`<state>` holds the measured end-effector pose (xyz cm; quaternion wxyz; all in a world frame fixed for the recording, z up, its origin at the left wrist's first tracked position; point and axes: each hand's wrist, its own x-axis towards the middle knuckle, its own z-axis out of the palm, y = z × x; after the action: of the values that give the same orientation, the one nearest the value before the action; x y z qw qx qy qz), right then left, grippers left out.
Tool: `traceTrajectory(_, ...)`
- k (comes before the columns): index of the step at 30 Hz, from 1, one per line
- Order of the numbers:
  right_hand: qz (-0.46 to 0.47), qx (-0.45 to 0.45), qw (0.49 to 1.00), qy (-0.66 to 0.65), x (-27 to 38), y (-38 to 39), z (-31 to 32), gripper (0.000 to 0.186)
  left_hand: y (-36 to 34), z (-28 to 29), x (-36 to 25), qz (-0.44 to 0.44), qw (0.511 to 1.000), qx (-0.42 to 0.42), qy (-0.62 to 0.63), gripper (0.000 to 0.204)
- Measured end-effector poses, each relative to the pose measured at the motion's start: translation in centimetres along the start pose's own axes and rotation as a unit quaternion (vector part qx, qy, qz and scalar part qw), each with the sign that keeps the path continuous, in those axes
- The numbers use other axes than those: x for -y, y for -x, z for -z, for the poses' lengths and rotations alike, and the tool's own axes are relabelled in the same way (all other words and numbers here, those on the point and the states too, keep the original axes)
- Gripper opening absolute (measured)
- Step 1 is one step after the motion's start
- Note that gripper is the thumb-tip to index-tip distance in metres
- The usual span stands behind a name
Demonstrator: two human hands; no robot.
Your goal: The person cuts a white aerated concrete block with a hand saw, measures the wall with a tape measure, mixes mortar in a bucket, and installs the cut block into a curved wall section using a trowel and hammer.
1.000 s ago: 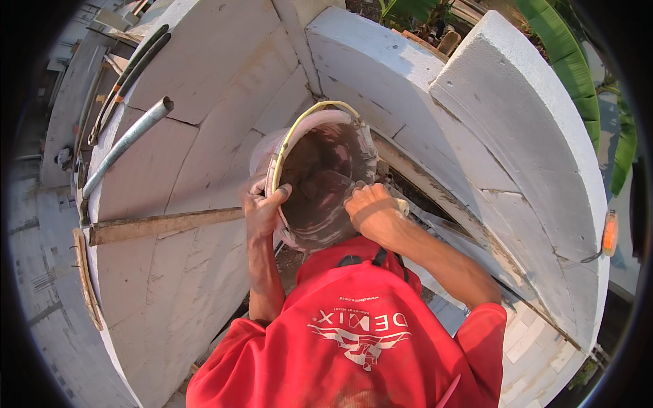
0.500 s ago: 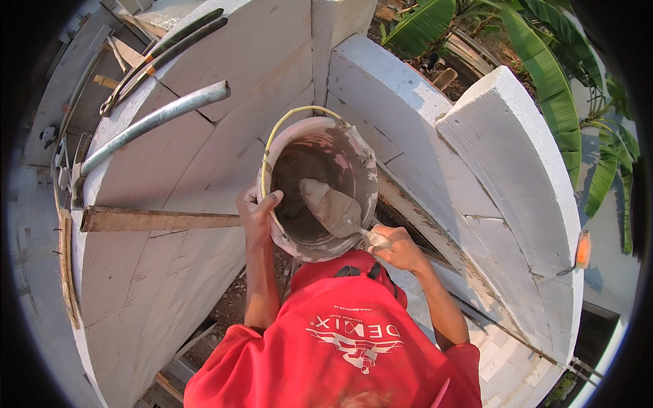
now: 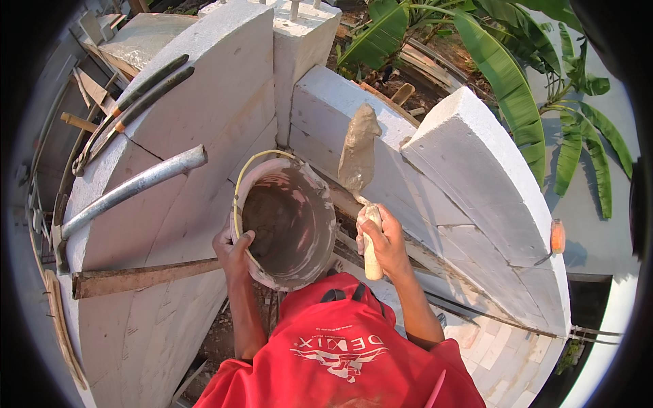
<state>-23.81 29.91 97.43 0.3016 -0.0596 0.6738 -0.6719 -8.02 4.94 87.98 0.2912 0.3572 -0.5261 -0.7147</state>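
My left hand (image 3: 233,250) grips the rim of a mortar-smeared bucket (image 3: 325,231), tilted so its inside shows. Grey wet mortar (image 3: 269,216) lies in the bucket, and its yellow handle (image 3: 238,183) rests against the left side. To the right of the bucket, my right hand (image 3: 384,238) is wrapped round the pale grip of a trowel (image 3: 357,153). The blade points away from me and carries a load of grey mortar. Behind it stands a low wall of white blocks (image 3: 320,102).
On the left wall top lie a bolt cutter (image 3: 139,95) with black handles and a hammer (image 3: 136,187) with a metal tube handle. A wooden board (image 3: 146,275) juts toward the bucket. One raised block (image 3: 483,163) tops the right wall. Banana leaves (image 3: 503,81) hang beyond.
The trowel has come up out of the bucket to its right, now bearing mortar, its blade turned away from me. My left hand and the bucket appear lower and further left in view.
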Motion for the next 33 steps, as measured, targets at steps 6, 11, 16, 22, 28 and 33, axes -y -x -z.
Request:
traceTrajectory(6,-0.040,-0.083,0.975,-0.204,3.3,-3.0,0.3,0.021,0.1,0.3,0.4,0.004,1.000,-0.015,-0.005,0.014)
traceTrajectory(11,-0.024,-0.130,0.944,-0.303,3.7,-4.0,1.2,0.016,0.3,0.7,0.3,0.021,1.000,0.015,-0.011,0.016)
traceTrajectory(16,0.004,-0.125,0.944,-0.306,3.3,-3.7,0.5,0.016,0.5,0.9,1.0,0.011,1.000,-0.005,0.003,0.014)
traceTrajectory(22,-0.010,-0.119,0.938,-0.326,4.3,-3.5,1.0,0.017,0.8,1.7,1.4,0.019,1.000,-0.007,-0.012,0.017)
traceTrajectory(28,-0.006,-0.084,0.935,-0.345,6.1,0.8,2.2,0.018,1.4,1.7,1.1,-0.015,0.999,-0.028,-0.015,0.018)
traceTrajectory(33,0.002,-0.084,0.957,-0.276,6.0,1.9,0.5,0.022,1.9,1.9,1.2,-0.027,0.999,-0.043,0.000,0.019)
